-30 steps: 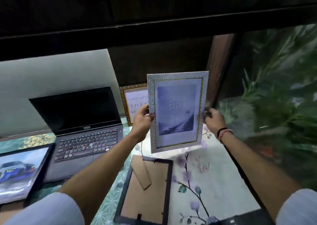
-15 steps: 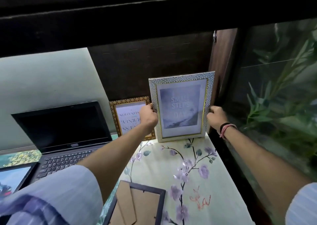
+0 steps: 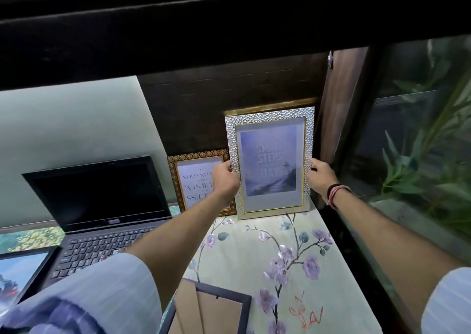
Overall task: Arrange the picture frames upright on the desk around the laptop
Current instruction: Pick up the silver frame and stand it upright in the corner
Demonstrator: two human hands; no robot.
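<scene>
A silver scaled picture frame (image 3: 270, 162) with a blue "Small steps" print stands upright at the back right of the desk, its bottom edge on the floral cloth. My left hand (image 3: 225, 179) grips its left edge and my right hand (image 3: 319, 177) grips its right edge. Just left of it a gold patterned frame (image 3: 196, 180) with text leans against the dark back wall, its text upside down. The open laptop (image 3: 102, 211) sits left of that. A black frame (image 3: 209, 310) lies face down near me. A car picture frame (image 3: 17, 275) lies at far left.
A floral cloth (image 3: 293, 257) covers the desk's right part. A dark shelf (image 3: 229, 15) overhangs the desk. A wooden post (image 3: 339, 119) and a glass tank with green plants (image 3: 420, 155) close off the right side.
The silver frame, held in the air a second ago, has been carried back and set down upright on the cloth beside the gold frame. Both hands stay on its edges.
</scene>
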